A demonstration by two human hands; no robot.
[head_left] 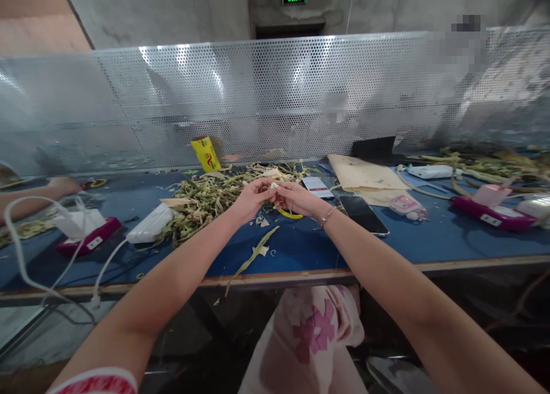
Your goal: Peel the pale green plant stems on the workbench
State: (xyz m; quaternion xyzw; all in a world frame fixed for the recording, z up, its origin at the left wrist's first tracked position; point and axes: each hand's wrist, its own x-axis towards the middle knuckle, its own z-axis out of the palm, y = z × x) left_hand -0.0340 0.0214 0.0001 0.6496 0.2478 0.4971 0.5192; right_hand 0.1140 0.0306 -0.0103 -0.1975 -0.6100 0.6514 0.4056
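- Small pale piece (pixel 273 185) at the centre of the frame, held just above the blue desk (pixel 429 239) and in front of the heap of green stalks (pixel 206 202).
- Left hand (pixel 251 199) and right hand (pixel 296 198) meet over it, the fingers of both pinched shut on the piece from either side.
- Probably very light and soft, perhaps moist, and easy to crush or tear; too small to read its surface.
- Likely best taken at its two ends with fingertips only, in a gentle pinch rather than a squeeze.
- Stalks in the heap look limp, stringy and tangled, so likely to drag neighbours along when pulled.
- Loose green strip (pixel 253 255) lies below the hands and reaches over the near edge of the desk.
- Yellow ring (pixel 290 215) lies on the desk just under the right hand, partly hidden.
- Yellow packet (pixel 205 153) stands tilted behind the heap, near the perforated metal screen (pixel 275 96); contents not visible.
- Brown envelope (pixel 363 173) lies flat right of centre, with nothing showing from it.
- Pink-patterned bag (pixel 313 331), or what looks like one, hangs below the desk edge at bottom centre; inside cannot be seen.
- Phone (pixel 364 213) lies face up just right of the right wrist.
- White power bank (pixel 150 231) with a cable sits left of the heap.
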